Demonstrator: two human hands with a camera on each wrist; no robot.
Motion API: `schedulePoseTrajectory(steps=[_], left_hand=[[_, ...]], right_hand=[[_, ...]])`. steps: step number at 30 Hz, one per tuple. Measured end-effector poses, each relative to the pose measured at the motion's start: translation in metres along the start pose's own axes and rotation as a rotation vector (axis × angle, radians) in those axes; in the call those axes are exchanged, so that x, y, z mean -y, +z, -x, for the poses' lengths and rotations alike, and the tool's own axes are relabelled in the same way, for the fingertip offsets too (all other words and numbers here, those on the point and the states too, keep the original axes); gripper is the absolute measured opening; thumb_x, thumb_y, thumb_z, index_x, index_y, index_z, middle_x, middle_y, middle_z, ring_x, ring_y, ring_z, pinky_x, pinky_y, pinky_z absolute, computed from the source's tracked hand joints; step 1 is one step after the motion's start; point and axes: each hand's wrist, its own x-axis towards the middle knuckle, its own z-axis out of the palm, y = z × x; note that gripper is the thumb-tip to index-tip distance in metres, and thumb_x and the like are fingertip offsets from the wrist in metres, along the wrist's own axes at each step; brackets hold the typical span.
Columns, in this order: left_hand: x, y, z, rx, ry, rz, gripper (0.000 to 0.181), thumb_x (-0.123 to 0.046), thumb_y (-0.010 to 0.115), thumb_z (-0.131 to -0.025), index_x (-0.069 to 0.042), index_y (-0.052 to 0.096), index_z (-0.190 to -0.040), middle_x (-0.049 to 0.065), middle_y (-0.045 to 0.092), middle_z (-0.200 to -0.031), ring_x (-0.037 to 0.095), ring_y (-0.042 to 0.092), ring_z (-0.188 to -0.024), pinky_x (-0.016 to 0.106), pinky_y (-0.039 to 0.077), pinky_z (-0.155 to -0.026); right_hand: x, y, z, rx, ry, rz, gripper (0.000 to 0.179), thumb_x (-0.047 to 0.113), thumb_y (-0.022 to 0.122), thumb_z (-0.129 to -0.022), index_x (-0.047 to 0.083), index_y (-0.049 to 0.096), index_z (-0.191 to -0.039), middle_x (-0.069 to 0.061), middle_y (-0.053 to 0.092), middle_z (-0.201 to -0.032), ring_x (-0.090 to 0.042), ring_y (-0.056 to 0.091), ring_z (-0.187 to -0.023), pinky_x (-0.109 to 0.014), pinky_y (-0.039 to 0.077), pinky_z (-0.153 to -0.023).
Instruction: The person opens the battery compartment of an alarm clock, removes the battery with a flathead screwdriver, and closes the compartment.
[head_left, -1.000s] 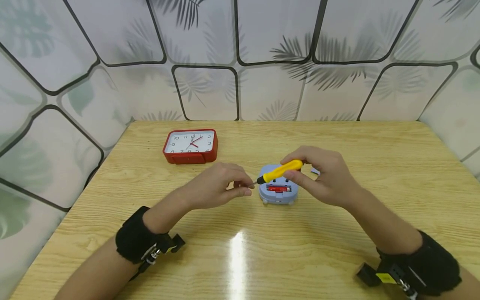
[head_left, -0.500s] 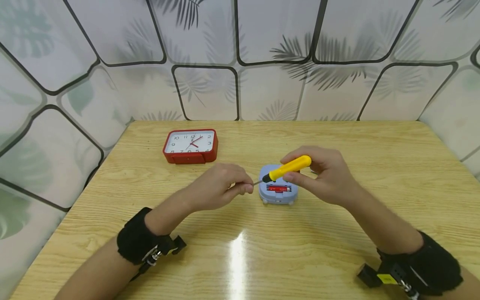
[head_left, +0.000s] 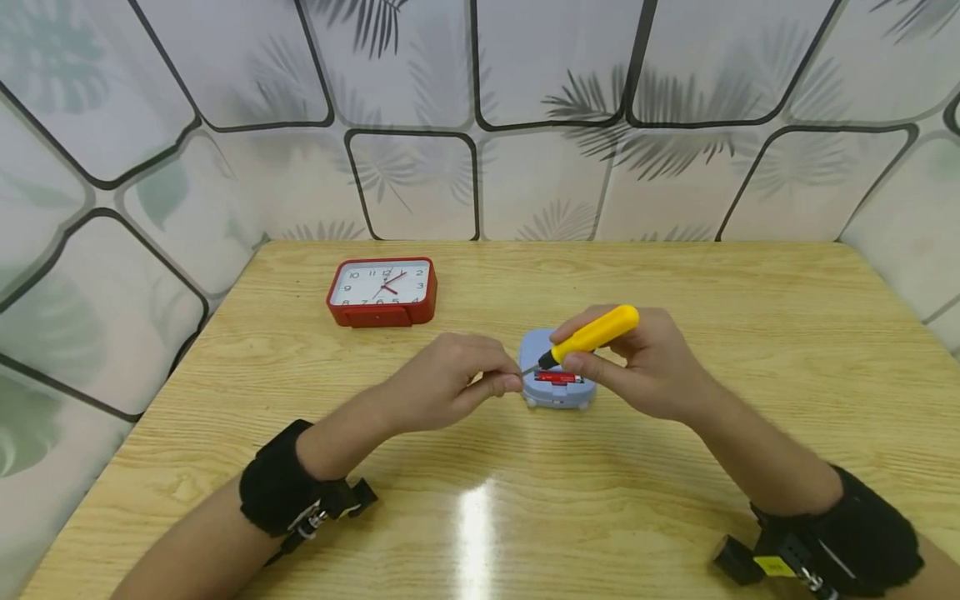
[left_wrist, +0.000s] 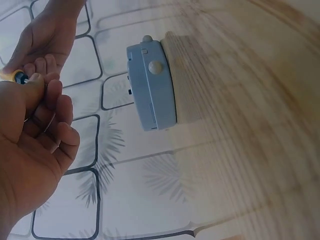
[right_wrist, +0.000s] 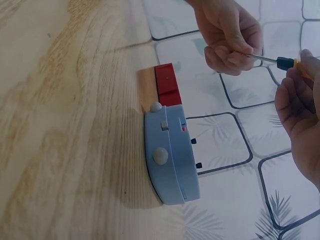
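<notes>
Head view: screwdriver (head_left: 600, 332) and left hand (head_left: 457, 379) have edged rightward, nearer the blue battery-powered device (head_left: 558, 399) on the table (head_left: 600, 500). Left wrist: neither touches it; attention seems on the tool. Right wrist: left fingers pinch the shaft's end, right hand (right_wrist: 301, 112) grips the handle.

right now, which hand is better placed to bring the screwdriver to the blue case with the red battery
Probably the right hand: it holds the screwdriver by its yellow handle, which should make steering easier. The left hand only pinches the metal shaft. Both are near the blue case.
</notes>
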Motion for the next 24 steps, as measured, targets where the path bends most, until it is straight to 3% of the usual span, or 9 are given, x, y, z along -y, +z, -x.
schedulePoseTrajectory(steps=[6, 10, 13, 17, 20, 24], left_hand=[[0.0, 0.001, 0.0, 0.006, -0.029, -0.034, 0.01, -0.012, 0.068, -0.095, -0.006, 0.074, -0.099, -0.003, 0.069, -0.088, 0.006, 0.055, -0.075, 0.022, 0.051, -0.065], [-0.001, 0.0, 0.0, 0.042, -0.087, -0.107, 0.016, -0.017, 0.068, -0.096, -0.007, 0.074, -0.106, -0.003, 0.069, -0.092, 0.006, 0.057, -0.078, 0.019, 0.05, -0.068], [0.001, 0.0, 0.001, 0.118, -0.102, -0.222, 0.018, -0.016, 0.069, -0.095, -0.008, 0.073, -0.111, -0.001, 0.069, -0.099, 0.01, 0.063, -0.088, 0.022, 0.054, -0.079], [0.003, -0.001, 0.001, 0.244, -0.09, -0.34, 0.028, -0.012, 0.07, -0.093, -0.009, 0.069, -0.121, 0.003, 0.068, -0.118, 0.018, 0.064, -0.111, 0.031, 0.053, -0.099], [0.003, -0.001, 0.002, 0.323, -0.106, -0.347, 0.037, -0.012, 0.07, -0.094, -0.009, 0.064, -0.131, 0.006, 0.063, -0.133, 0.021, 0.059, -0.125, 0.034, 0.048, -0.108], [0.002, 0.0, 0.003, 0.446, -0.131, -0.338, 0.053, -0.013, 0.067, -0.096, -0.01, 0.05, -0.146, 0.007, 0.046, -0.154, 0.024, 0.044, -0.142, 0.039, 0.037, -0.118]], right_hand=[[0.002, -0.006, -0.001, -0.053, 0.006, 0.053, 0.03, 0.022, 0.069, -0.094, -0.007, 0.068, -0.099, 0.0, 0.074, -0.098, -0.005, 0.064, -0.079, -0.013, 0.056, -0.071], [0.004, -0.014, -0.002, -0.126, 0.101, 0.212, 0.017, 0.012, 0.071, -0.093, -0.005, 0.07, -0.095, -0.001, 0.072, -0.083, -0.004, 0.059, -0.066, -0.012, 0.053, -0.06], [0.004, -0.019, -0.001, -0.152, 0.199, 0.362, 0.005, -0.001, 0.071, -0.087, 0.0, 0.072, -0.092, -0.002, 0.068, -0.073, -0.003, 0.055, -0.057, -0.012, 0.049, -0.053], [0.0, -0.022, 0.001, -0.134, 0.29, 0.48, 0.006, 0.0, 0.073, -0.085, 0.004, 0.073, -0.09, 0.001, 0.068, -0.071, -0.004, 0.051, -0.052, -0.014, 0.043, -0.048], [-0.003, -0.024, 0.002, -0.095, 0.331, 0.552, 0.003, 0.005, 0.075, -0.086, 0.005, 0.072, -0.088, 0.002, 0.067, -0.068, -0.004, 0.05, -0.051, -0.015, 0.043, -0.047], [-0.005, -0.025, 0.002, -0.036, 0.375, 0.635, 0.009, 0.011, 0.076, -0.086, 0.005, 0.07, -0.083, 0.004, 0.061, -0.06, -0.004, 0.048, -0.049, -0.019, 0.044, -0.045]])
